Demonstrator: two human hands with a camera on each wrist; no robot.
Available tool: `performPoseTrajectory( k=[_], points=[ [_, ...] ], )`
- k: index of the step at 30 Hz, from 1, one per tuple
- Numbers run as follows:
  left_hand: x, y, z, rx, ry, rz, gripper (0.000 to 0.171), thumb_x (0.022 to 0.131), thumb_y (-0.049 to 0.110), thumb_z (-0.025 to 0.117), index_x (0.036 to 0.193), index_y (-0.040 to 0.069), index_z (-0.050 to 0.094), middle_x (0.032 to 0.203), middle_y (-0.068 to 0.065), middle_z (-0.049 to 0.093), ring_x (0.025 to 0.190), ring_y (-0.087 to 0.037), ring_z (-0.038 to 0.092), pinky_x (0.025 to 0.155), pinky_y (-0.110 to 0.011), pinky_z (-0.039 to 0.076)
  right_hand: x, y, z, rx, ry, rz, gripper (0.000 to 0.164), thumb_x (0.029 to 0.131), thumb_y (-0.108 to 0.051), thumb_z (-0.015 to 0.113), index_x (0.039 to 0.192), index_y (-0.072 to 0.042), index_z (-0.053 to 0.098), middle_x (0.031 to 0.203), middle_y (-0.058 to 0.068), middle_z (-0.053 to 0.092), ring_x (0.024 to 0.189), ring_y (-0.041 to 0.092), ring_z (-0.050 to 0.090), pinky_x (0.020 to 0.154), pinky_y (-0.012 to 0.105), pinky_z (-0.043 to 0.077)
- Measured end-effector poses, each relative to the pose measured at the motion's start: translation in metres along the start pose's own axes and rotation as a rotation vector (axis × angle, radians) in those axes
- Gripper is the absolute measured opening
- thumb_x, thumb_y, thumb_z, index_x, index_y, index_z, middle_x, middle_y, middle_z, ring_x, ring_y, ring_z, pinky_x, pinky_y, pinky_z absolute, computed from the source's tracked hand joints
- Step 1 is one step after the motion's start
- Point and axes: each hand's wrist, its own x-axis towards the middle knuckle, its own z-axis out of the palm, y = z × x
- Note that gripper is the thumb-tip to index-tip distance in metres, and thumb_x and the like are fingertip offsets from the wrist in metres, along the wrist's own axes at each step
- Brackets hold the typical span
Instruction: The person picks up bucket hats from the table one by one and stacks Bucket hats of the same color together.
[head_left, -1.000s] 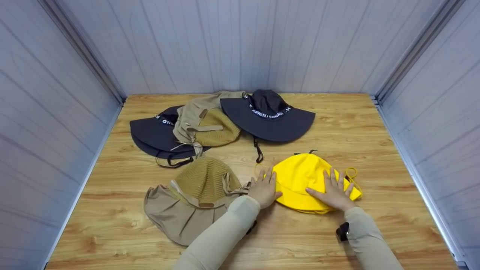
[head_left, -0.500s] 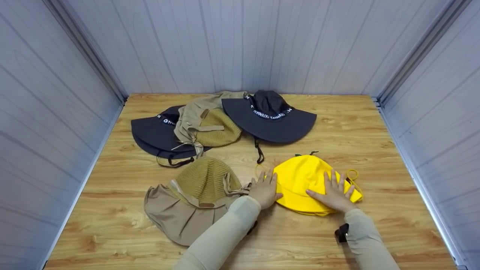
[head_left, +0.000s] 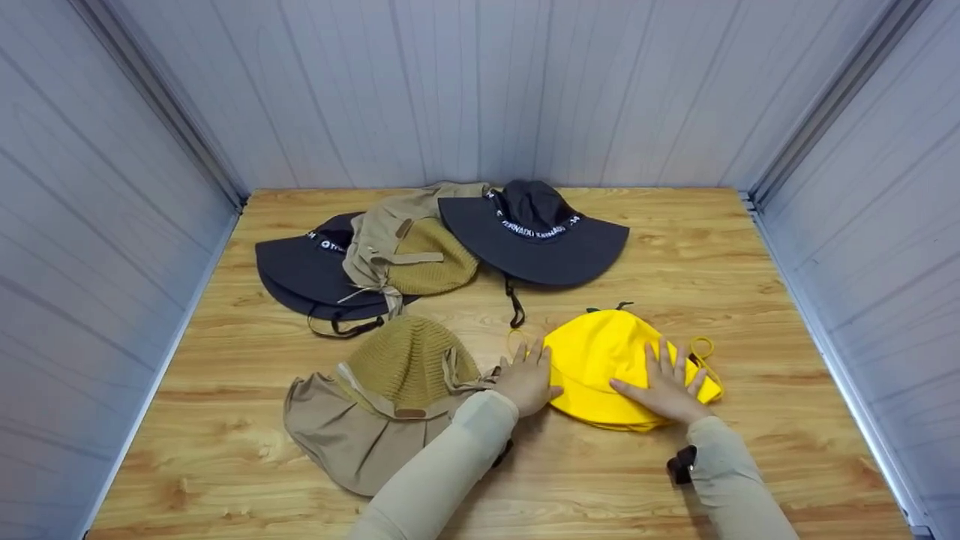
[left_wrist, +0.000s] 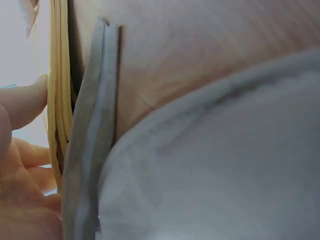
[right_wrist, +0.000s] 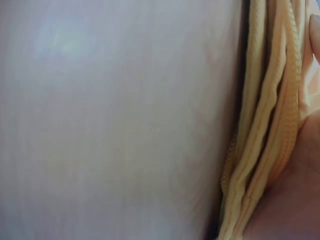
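A yellow bucket hat with small green leaves on its crown lies at the right front of the table. Its layered brim edges show in the right wrist view. My left hand rests with spread fingers on the hat's left edge; in the left wrist view its thumb touches the yellow brim. Flat on the right side of the hat lies my right hand, fingers spread. Just left of my left hand is a tan sun hat with a ribbed crown, partly covered by my left sleeve.
Behind, a dark wide-brimmed hat with white lettering overlaps a second tan hat. That one lies partly over more dark hats at the left. Pale panel walls enclose the wooden table at the back and sides.
Both hands stay on the yellow hat and no hat has visibly moved. Only the head view shifts slightly.
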Motion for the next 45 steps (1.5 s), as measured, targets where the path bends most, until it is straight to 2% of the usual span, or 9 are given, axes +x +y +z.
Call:
performPoseTrajectory(
  k=[6, 11, 16, 21, 26, 33, 36, 40, 45],
  points=[
    [-0.001, -0.009, -0.015, -0.131, -0.045, 0.05, 0.071, 0.1, 0.045, 0.054, 0.157, 0.011, 0.028, 0.165, -0.006, 0.021, 0.152, -0.028, 0.021, 0.121, -0.054, 0.023, 0.001, 0.003, 0.0, 0.006, -0.011, 0.003, 0.118, 0.088, -0.077, 0.046, 0.155, 0.002, -0.01, 0.159, 0.025, -0.028, 0.139, 0.044, -0.041, 0.094, 0.066, -0.039],
    [0.004, -0.033, -0.034, -0.455, -0.002, 0.051, 0.062, 0.102, 0.037, 0.054, 0.153, 0.007, 0.035, 0.153, -0.012, 0.044, 0.14, -0.029, 0.044, 0.115, -0.044, 0.037, 0.002, 0.004, -0.001, 0.01, -0.013, 0.001, 0.117, 0.088, -0.077, 0.045, 0.156, 0.001, -0.01, 0.159, 0.025, -0.028, 0.139, 0.043, -0.042, 0.094, 0.066, -0.04],
    [0.008, -0.071, -0.051, -0.776, 0.139, -0.049, 0.055, 0.103, 0.029, 0.052, 0.151, 0.005, 0.04, 0.142, -0.016, 0.054, 0.122, -0.029, 0.058, 0.099, -0.041, 0.05, 0.003, 0.002, 0.0, 0.017, -0.011, 0.001, 0.116, 0.089, -0.076, 0.045, 0.156, 0.001, -0.01, 0.16, 0.024, -0.027, 0.139, 0.043, -0.041, 0.095, 0.067, -0.038],
    [0.007, -0.107, -0.066, -1.263, 0.323, -0.193, 0.047, 0.104, 0.019, 0.049, 0.147, -0.001, 0.043, 0.131, -0.027, 0.055, 0.087, -0.023, 0.059, 0.074, -0.034, 0.05, 0.002, 0.001, 0.001, 0.031, -0.011, 0.005, 0.116, 0.089, -0.075, 0.047, 0.156, 0.002, -0.01, 0.159, 0.022, -0.029, 0.139, 0.045, -0.041, 0.095, 0.069, -0.037],
    [0.005, -0.139, -0.077, -1.57, 0.55, -0.293, 0.049, 0.106, 0.021, 0.045, 0.148, -0.003, 0.037, 0.118, -0.021, 0.05, 0.083, -0.018, 0.052, 0.08, -0.033, 0.049, 0.002, 0.001, 0.001, 0.037, -0.012, 0.009, 0.116, 0.089, -0.075, 0.047, 0.156, 0.001, -0.01, 0.159, 0.02, -0.031, 0.138, 0.044, -0.042, 0.096, 0.068, -0.038],
    [-0.005, -0.169, -0.092, -1.744, 0.66, -0.288, 0.06, 0.108, 0.036, 0.034, 0.159, 0.009, 0.017, 0.153, -0.017, 0.03, 0.134, -0.026, 0.04, 0.114, -0.042, 0.037, 0.001, 0.002, 0.001, 0.027, -0.012, 0.02, 0.116, 0.089, -0.075, 0.046, 0.156, 0.0, -0.01, 0.159, 0.02, -0.03, 0.139, 0.044, -0.041, 0.096, 0.068, -0.037],
    [-0.014, -0.175, -0.103, -1.796, 0.661, -0.271, 0.058, 0.106, 0.047, 0.029, 0.147, 0.007, 0.037, 0.117, -0.012, 0.061, 0.097, -0.018, 0.06, 0.088, -0.034, 0.047, 0.001, 0.002, 0.0, 0.022, -0.009, 0.016, 0.116, 0.089, -0.076, 0.045, 0.156, 0.0, -0.01, 0.16, 0.021, -0.029, 0.14, 0.043, -0.04, 0.097, 0.067, -0.037],
    [-0.016, -0.186, -0.108, -1.875, 0.637, -0.279, 0.059, 0.104, 0.052, 0.026, 0.142, 0.009, 0.039, 0.074, -0.002, 0.045, 0.06, -0.015, 0.034, 0.068, -0.032, 0.036, 0.001, 0.001, 0.0, 0.02, -0.009, 0.016, 0.115, 0.089, -0.076, 0.045, 0.156, -0.001, -0.01, 0.16, 0.022, -0.028, 0.14, 0.043, -0.04, 0.097, 0.068, -0.036],
    [-0.009, -0.197, -0.107, -1.97, 0.585, -0.349, 0.061, 0.105, 0.052, 0.029, 0.16, 0.028, 0.014, 0.144, -0.01, 0.037, 0.118, -0.018, 0.043, 0.085, -0.034, 0.038, 0.0, 0.001, 0.0, 0.016, -0.008, 0.019, 0.115, 0.089, -0.076, 0.045, 0.156, -0.001, -0.01, 0.16, 0.023, -0.027, 0.141, 0.043, -0.039, 0.098, 0.068, -0.036]
  ],
)
